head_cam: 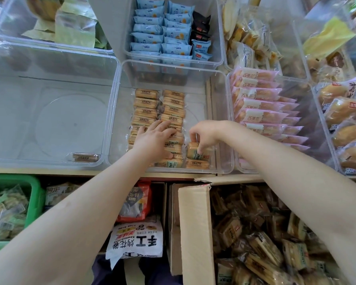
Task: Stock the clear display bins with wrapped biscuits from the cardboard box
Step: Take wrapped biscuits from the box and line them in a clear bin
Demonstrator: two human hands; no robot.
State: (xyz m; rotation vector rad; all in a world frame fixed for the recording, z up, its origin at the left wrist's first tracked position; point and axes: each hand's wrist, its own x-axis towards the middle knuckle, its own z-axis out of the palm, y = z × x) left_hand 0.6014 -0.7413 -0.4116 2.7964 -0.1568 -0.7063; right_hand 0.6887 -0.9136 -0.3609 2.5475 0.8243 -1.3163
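A clear display bin (220,120) in the middle holds two rows of wrapped biscuit packs (158,108), with a third row begun at its near right. My left hand (154,138) rests flat with spread fingers on the two rows. My right hand (203,135) pinches a wrapped biscuit pack (194,153) standing at the near right of the bin, above another pack (197,164). The open cardboard box (195,233) at lower right is full of loose wrapped biscuits (259,241).
A large clear bin (49,103) on the left holds one stray pack (85,157). Bins of blue packs (162,31) and pink packs (261,108) stand behind and to the right. A green basket (32,192) and snack bags (136,239) sit below the shelf edge.
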